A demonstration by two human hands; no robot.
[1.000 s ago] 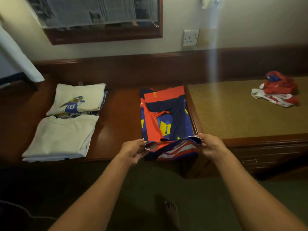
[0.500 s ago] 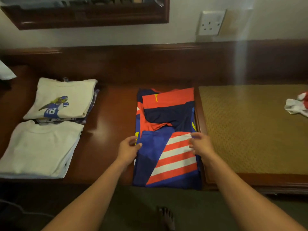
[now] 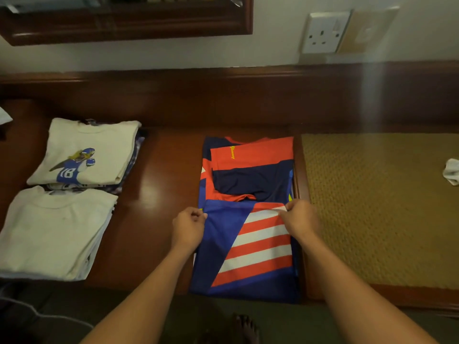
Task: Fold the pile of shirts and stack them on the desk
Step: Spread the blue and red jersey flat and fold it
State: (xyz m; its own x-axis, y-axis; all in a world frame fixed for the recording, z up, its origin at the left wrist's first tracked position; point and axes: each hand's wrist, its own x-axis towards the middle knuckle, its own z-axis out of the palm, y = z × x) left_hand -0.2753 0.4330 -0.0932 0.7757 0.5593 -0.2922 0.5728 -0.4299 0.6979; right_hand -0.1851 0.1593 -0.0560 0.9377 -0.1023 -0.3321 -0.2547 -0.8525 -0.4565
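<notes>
Fingers [image 3: 201, 215] of left hand [image 3: 188, 228] and right hand [image 3: 301, 220] pinch the jersey [image 3: 260, 244], collar [image 3: 244, 139] wallward.

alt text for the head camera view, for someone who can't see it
The left hand and right hand pinch the folded-over edge of a striped jersey on a wooden desk. Left of it sit a plain cream stack and a printed-shirt stack.

At the right edge of the frame a white cloth [image 3: 452, 173] is cut off. The wooden frame [image 3: 124, 31] at the top is cut too. Under the printed shirt [image 3: 84, 155], other shirts show only their edges. The right hand [image 3: 300, 219] covers the corner of the jersey [image 3: 248, 244] that it pinches.
</notes>
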